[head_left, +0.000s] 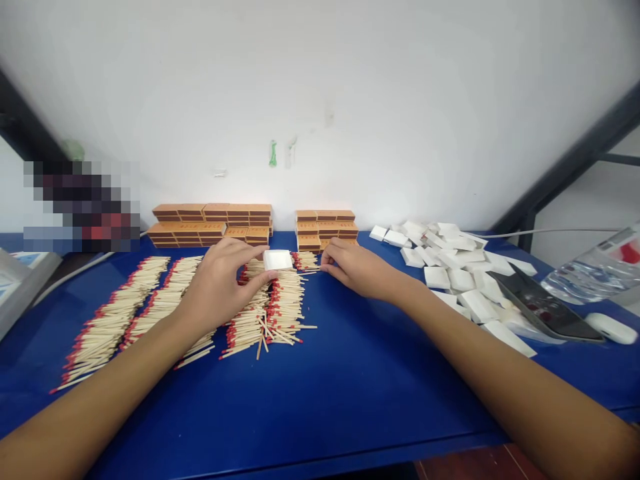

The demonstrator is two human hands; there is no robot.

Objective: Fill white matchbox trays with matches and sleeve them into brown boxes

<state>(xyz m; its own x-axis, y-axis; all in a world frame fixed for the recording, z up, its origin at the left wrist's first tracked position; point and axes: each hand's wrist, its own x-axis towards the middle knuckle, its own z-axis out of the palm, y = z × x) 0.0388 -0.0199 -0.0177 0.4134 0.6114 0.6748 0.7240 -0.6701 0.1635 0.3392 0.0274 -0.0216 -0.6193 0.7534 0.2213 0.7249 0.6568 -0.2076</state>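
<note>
My left hand (220,277) is closed on a small white matchbox tray (279,259), pinched between thumb and fingers with its hollow side facing me. The tray is over rows of red-tipped matches (285,307) laid on the blue table (350,373). My right hand (350,267) is closed in a pinch at the pale ends of a small bunch of matches (306,261), just right of the tray. How many matches its fingertips hold is hidden. More rows of matches (115,313) lie to the left, partly behind my left forearm.
Orange matchboxes stand in a left stack (210,223) and a right stack (326,230) against the wall. White trays (450,257) are heaped at the right. Beside them are a dark phone (550,307), a white mouse-like object (611,327) and a clear plastic bottle (590,267) lying tilted.
</note>
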